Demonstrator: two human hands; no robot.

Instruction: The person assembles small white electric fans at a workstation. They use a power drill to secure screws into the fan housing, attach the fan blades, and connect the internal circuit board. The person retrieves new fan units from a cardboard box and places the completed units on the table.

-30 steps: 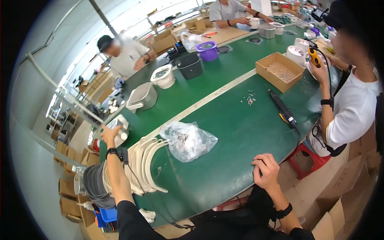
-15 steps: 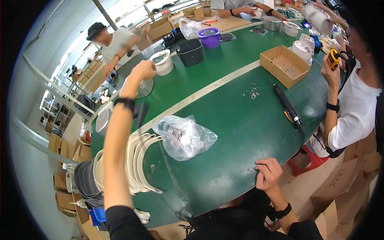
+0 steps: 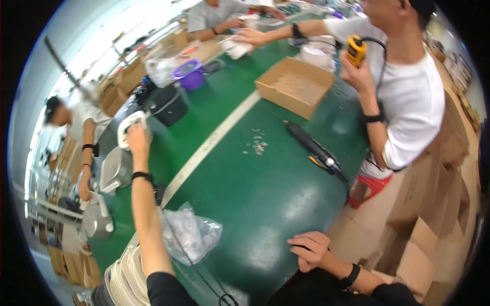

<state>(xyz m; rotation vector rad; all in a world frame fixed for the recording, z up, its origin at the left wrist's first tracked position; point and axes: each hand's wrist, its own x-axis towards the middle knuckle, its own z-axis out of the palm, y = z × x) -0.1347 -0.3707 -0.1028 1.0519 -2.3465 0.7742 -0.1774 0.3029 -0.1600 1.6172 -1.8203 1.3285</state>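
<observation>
My left hand reaches far out to the left, over the near rim of a white plastic tub with something dark inside. Its fingertips dip into the tub's top and are blurred, so their grip is unclear. My right hand lies at the near table edge, fingers loosely bent and apart, with nothing in it. Under my left forearm, a clear plastic bag of small parts rests on the green table. Stacked cream curved handles stand at the lower left.
A black electric screwdriver lies right of small loose screws. Behind them is an open cardboard box. Grey baskets, a black bin and a purple tub line the far side. A co-worker at right holds a yellow device.
My left hand has come down onto the white tub. My view has turned right, shifting the table leftward. The co-worker at right now stretches an arm across to a white item.
</observation>
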